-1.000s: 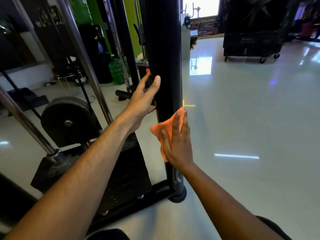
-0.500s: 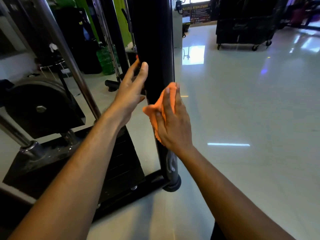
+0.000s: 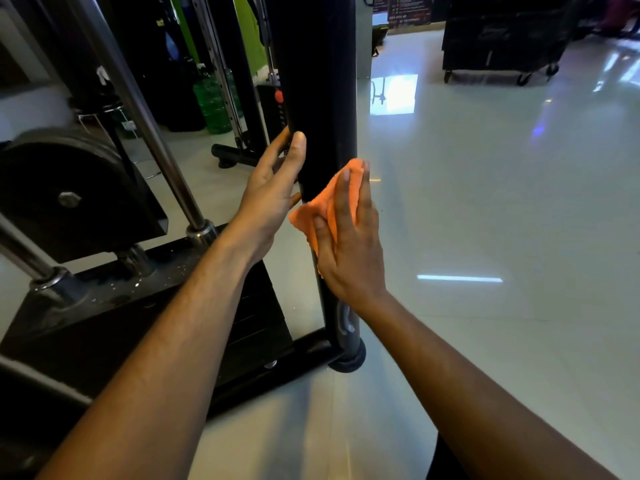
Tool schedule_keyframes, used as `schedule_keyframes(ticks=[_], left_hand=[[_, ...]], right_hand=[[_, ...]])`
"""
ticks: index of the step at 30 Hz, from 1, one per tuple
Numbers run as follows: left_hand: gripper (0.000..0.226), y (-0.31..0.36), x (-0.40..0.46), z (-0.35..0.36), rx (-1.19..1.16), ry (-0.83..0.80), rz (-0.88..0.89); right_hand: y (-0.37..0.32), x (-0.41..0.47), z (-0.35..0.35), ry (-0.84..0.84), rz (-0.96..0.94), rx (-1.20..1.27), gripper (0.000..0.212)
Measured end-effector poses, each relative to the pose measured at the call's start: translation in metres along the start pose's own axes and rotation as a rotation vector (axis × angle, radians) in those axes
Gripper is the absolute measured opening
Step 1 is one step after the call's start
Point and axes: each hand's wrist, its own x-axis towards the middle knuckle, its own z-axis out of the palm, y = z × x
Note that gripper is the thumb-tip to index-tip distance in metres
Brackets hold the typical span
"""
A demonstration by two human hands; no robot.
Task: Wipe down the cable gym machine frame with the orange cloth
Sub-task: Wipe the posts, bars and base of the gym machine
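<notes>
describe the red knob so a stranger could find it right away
Start at the thick black upright post that the right hand presses the orange cloth against. Just left of it, above the left hand, sits the red knob, the only red thing there.

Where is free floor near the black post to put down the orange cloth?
Bare floor lies right of the black post, up to the wheeled black unit. Left is crowded: weight plate, steel rods, machine base. The right hand presses the orange cloth on the post.
</notes>
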Motion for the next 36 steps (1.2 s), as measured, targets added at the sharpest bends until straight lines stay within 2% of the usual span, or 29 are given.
schedule_keyframes(ticks=[5, 8, 11, 15, 18, 22, 24, 30, 32, 36], left_hand=[[0.062, -0.013, -0.004, -0.001, -0.022, -0.014, -0.021], [0.060, -0.020, -0.010, 0.002, -0.016, -0.019, -0.049], [0.069, -0.025, -0.012, 0.006, 0.003, -0.005, -0.051], [0.063, -0.028, -0.009, 0.009, -0.027, 0.008, -0.052], [0.068, -0.035, -0.009, 0.007, -0.032, -0.011, -0.063], [0.078, -0.043, -0.011, 0.007, -0.017, -0.007, -0.068], [0.078, -0.045, -0.011, 0.009, -0.017, 0.006, -0.065], [0.089, -0.066, -0.013, 0.016, -0.043, 0.047, -0.071], [0.086, -0.075, -0.014, 0.014, -0.044, 0.033, -0.086], [0.059, -0.103, -0.027, 0.019, -0.063, 0.046, -0.119]], right_hand=[[0.030, -0.062, 0.028, -0.097, 0.064, -0.050, 0.091], [0.038, -0.092, 0.044, -0.088, 0.149, -0.032, 0.096], [0.025, -0.067, 0.037, -0.043, 0.124, 0.028, 0.088], [0.017, -0.020, 0.022, 0.029, 0.032, -0.006, 0.085], [0.031, -0.047, 0.033, -0.057, 0.011, -0.078, 0.096], [0.058, -0.107, 0.054, -0.150, 0.091, -0.104, 0.105], [0.059, -0.109, 0.056, -0.158, 0.096, -0.083, 0.108], [0.043, -0.068, 0.043, -0.070, 0.088, -0.007, 0.098], [0.045, -0.069, 0.042, -0.088, 0.065, -0.025, 0.099], [0.076, -0.104, 0.040, -0.257, -0.010, -0.043, 0.101]])
